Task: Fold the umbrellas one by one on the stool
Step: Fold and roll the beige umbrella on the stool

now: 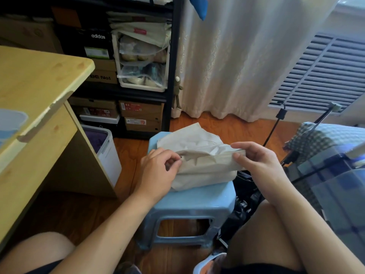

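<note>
Nearest, the person's bare knees frame a pale blue stool (197, 198) on the wooden floor. A beige umbrella (205, 167) lies across its seat, canopy loose and crumpled, spilling toward the far edge. The left hand (158, 167) pinches the cloth at the left end, fingers curled on a fold; the right hand (256, 157) holds the right end between thumb and fingers. To fold well, I judge each panel should be pulled flat along its rib and laid over the next in one direction, keeping both ends taut. A dark umbrella (243, 206) lies just right of the stool. Farther off stand shoe boxes (141, 115) and a curtain (246, 66).
</note>
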